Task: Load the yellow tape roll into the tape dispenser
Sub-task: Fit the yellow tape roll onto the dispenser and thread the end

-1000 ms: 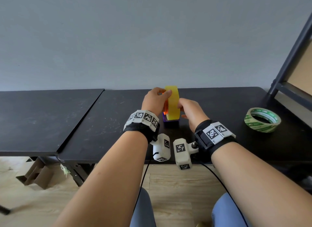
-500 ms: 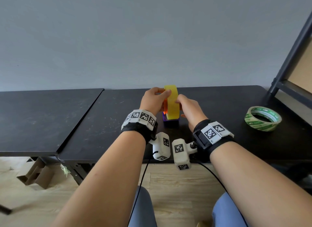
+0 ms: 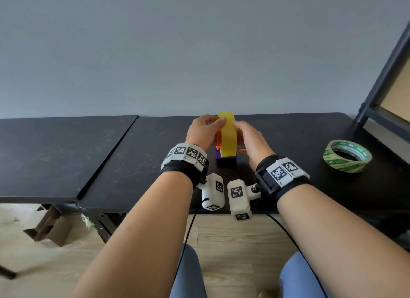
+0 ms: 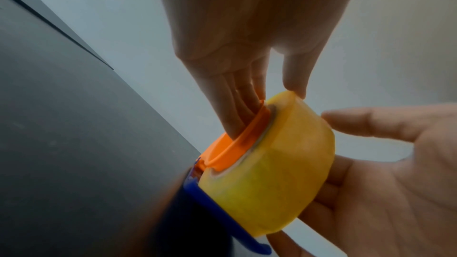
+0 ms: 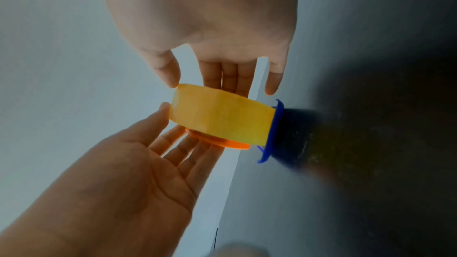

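The yellow tape roll (image 3: 227, 134) stands on edge on the dispenser, against its orange hub (image 3: 218, 142) and above its blue base (image 3: 225, 161). My left hand (image 3: 216, 123) lays straight fingers on the orange hub flange (image 4: 237, 144), and its thumb tip touches the roll's rim (image 4: 272, 163). My right hand (image 3: 240, 131) presses straight fingers flat on the roll's opposite face, thumb tip at the rim (image 5: 222, 118). The blue base (image 5: 274, 128) rests on the black table (image 3: 155, 164). The hub's inside is hidden by the roll.
A green-and-white tape roll (image 3: 347, 155) lies flat on the table to the right. A dark shelf frame (image 3: 386, 75) rises at the far right. A second black table (image 3: 55, 153) adjoins on the left. The grey wall stands just behind the dispenser.
My right hand has crept slightly forward and up along the roll's side. The roll, the dispenser and my left hand stay where they were.
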`<state>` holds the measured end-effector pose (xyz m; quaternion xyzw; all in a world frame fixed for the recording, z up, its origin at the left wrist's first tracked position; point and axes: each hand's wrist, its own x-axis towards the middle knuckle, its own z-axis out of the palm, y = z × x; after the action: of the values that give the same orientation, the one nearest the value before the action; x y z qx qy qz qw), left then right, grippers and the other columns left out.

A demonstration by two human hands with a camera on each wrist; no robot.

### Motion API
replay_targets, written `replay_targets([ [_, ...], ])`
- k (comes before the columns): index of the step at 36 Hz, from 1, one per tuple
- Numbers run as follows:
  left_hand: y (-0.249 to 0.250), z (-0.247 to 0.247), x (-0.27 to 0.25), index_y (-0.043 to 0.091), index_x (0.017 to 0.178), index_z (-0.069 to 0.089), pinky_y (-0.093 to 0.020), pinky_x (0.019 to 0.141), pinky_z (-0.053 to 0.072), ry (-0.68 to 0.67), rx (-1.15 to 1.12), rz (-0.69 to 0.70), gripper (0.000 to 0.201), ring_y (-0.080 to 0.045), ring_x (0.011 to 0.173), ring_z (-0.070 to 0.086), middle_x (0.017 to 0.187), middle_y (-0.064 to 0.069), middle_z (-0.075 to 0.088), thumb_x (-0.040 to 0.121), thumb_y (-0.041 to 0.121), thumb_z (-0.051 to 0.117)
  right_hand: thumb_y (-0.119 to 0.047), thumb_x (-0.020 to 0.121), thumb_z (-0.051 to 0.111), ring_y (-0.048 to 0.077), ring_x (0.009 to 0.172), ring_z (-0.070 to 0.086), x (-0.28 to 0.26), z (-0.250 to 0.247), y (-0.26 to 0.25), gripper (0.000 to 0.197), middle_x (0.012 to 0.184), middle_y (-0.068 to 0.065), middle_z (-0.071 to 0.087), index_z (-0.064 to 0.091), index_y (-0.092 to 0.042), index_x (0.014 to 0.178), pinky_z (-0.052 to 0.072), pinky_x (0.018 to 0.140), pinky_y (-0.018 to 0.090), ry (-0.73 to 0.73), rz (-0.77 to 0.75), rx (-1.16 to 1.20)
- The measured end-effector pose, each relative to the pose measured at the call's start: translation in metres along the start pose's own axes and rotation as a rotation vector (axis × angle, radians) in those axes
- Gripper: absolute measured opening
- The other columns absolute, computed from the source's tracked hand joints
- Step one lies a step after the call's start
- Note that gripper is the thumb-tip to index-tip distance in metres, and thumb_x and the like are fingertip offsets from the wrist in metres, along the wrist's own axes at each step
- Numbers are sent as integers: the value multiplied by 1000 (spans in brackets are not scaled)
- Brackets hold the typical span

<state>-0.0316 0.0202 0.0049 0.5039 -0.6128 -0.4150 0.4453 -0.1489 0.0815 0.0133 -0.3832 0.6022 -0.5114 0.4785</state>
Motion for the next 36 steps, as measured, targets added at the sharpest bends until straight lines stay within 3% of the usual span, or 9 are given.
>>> replay_targets([
  [4,1,1,-1,13,123,63,-42,79,62,12,23,-2,42,-26,93,71,109,-11,70,90,40,62,-22,92,43,26,104,64,0,-2,2,27,110,11,70,66,-12,101,47,81,37,27,10,-8],
  [7,3,3,-3,16,125,62,-43,80,61,25,64,2,45,-25,94,70,112,-9,70,89,44,60,-8,91,47,24,93,61,0,-2,3,29,96,8,64,64,1,113,45,101,48,28,-10,-61],
  [9,5,6,-5,19,128,60,-45,84,59,54,112,17,48,-25,98,69,116,-7,68,89,47,58,-1,86,48,23,95,60,-1,-2,5,33,100,9,65,66,-4,113,45,105,49,-8,-49,-148],
  [12,6,7,-9,23,138,49,-45,87,57,82,180,46,54,-26,101,67,114,-4,61,90,48,55,1,81,48,28,115,57,-2,-3,7,37,117,10,66,66,-16,110,44,106,48,-38,-70,-177],
  [15,6,5,-11,24,137,49,-44,89,56,88,215,118,50,-21,107,62,124,-5,56,93,46,53,2,84,48,25,116,57,-1,-6,10,37,116,6,66,66,-19,108,44,103,40,-52,-72,-139],
  [19,10,-3,-15,21,125,62,-36,89,54,144,337,283,33,-13,103,60,128,1,53,96,33,53,4,83,48,27,113,60,-2,-8,11,40,120,12,68,69,-14,111,46,89,33,-69,-78,-122],
  [23,14,-8,-20,19,103,74,-25,88,45,120,532,462,19,-13,108,56,116,5,65,87,22,65,6,81,48,30,109,61,0,-6,11,39,122,20,67,70,-6,111,47,91,37,-58,-84,-118],
  [29,13,-5,-26,18,98,77,-17,85,31,49,659,533,16,-18,114,52,116,1,66,85,20,69,6,80,47,29,109,57,2,-6,12,39,124,22,64,65,4,115,43,94,39,-42,-84,-140],
  [36,14,0,-30,14,97,78,-33,84,46,67,727,573,16,-21,114,52,111,-4,66,88,19,65,6,82,48,30,110,56,3,-7,13,37,127,23,61,65,6,115,40,86,34,-40,-99,-154],
])
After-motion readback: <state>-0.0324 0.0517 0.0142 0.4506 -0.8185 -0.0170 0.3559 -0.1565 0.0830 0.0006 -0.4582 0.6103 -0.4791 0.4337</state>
